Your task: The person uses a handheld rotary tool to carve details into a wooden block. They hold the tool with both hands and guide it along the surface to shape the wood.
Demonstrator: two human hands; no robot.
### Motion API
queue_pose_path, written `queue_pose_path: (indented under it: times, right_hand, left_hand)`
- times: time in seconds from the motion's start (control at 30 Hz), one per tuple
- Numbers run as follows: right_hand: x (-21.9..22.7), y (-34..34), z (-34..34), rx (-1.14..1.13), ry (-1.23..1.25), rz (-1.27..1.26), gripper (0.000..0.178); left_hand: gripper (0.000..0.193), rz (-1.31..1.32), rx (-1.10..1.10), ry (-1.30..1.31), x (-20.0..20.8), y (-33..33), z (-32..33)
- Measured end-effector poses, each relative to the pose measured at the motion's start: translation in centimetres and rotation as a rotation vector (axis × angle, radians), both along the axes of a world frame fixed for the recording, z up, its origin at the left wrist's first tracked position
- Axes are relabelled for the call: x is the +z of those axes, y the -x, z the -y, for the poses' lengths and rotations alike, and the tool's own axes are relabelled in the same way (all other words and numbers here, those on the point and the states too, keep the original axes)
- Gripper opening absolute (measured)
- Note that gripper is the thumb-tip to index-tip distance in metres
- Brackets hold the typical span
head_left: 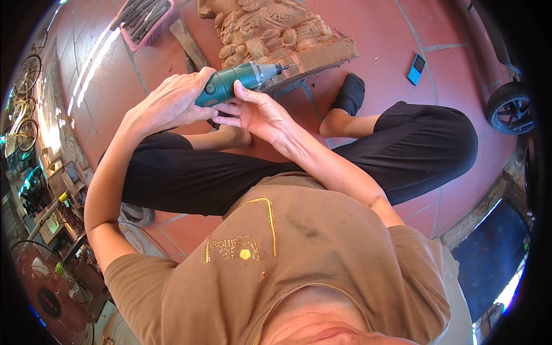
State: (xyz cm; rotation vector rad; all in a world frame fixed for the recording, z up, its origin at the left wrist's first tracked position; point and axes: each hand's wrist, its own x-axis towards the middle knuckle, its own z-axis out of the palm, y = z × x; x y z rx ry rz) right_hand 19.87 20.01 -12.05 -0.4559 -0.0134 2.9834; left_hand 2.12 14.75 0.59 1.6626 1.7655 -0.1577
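A green rotary tool (233,83) with a grey collar and a thin bit lies across both hands, its bit pointing right towards the carved wood. My left hand (172,103) is closed round the tool's rear end. Against its near side, my right hand (261,115) presses with the thumb, the fingers passing below the body; part of that grip is hidden. Just beyond the tool stands a brown wooden carving (270,31) with dense raised relief and a flat, plain edge (322,57). From this angle I cannot tell whether the bit touches the wood.
A pink basket (150,34) of carving tools and a wooden mallet (187,43) lie at the far left. A blue phone (416,69) rests on the red tiles. At right is a black wheel (510,108); a fan (49,299) stands lower left. My legs flank the work.
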Motion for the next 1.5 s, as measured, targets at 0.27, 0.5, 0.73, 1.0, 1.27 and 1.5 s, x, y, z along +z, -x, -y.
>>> queue_pose_path:
  times: [0.27, 0.5, 0.73, 1.0, 1.27, 1.5]
  right_hand:
    - [0.2, 0.5, -0.4, 0.005, -0.021, -0.002, 0.048]
    - [0.5, 0.0, 0.0, 0.002, -0.003, 0.012, 0.048]
    - [0.4, -0.5, 0.4, -0.008, 0.024, 0.013, 0.048]
    - [0.3, 0.1, 0.0, -0.001, 0.000, 0.008, 0.049]
    - [0.2, 0.7, -0.4, 0.003, -0.025, 0.008, 0.049]
    - [-0.1, 1.2, -0.8, 0.004, -0.023, -0.002, 0.047]
  left_hand:
    - [0.046, -0.011, -0.013, -0.075, 0.2, 0.1, 0.1]
    - [0.054, 0.005, -0.015, 0.016, 0.3, 0.1, -0.1]
    - [0.054, 0.038, -0.021, -0.007, -0.2, 0.1, 0.0]
    - [0.054, -0.011, -0.002, 0.011, 0.1, 0.1, 0.0]
    - [0.047, -0.032, -0.027, -0.083, 0.1, 0.1, 0.1]
    - [0.047, -0.041, -0.030, -0.098, -0.3, 0.6, 0.0]
